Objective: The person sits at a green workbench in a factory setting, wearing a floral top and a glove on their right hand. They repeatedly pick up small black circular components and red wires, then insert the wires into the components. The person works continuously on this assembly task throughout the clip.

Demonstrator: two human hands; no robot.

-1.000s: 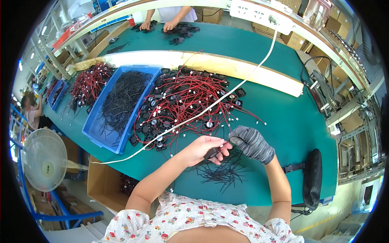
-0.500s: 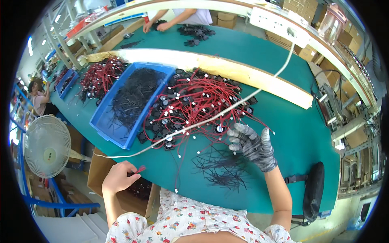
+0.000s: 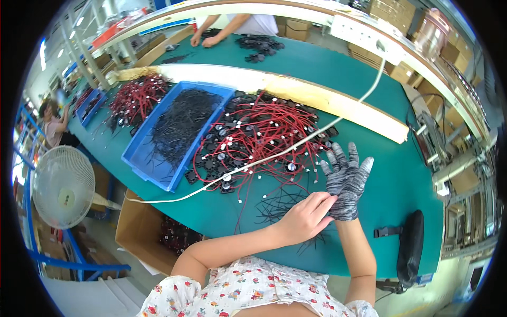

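My bare left hand point(image 3: 306, 219) reaches across to the right and pinches the grey striped glove point(image 3: 343, 207) at the heel of my other palm. Wearing that glove, my right hand point(image 3: 347, 182) is raised palm up with its fingers spread, and nothing lies in it. Beneath my hands, loose thin black strips point(image 3: 274, 206) are scattered on the table, partly hidden by my left hand and forearm. Just beyond lies a heap of small black round parts with red wires point(image 3: 264, 129) and white connectors.
A blue tray point(image 3: 138, 158) of black strips stands left of the heap. A white cable point(image 3: 285, 150) crosses the green table point(image 3: 380, 227). An open cardboard box point(image 3: 132, 227) with wired parts sits below the front edge. A black pouch point(image 3: 410, 248) lies right; another person's hands point(image 3: 208, 40) work opposite.
My left hand has swung from above the cardboard box to my gloved hand; the small red-and-black piece it held no longer shows. My right hand has moved slightly right, its fingers spreading wider.
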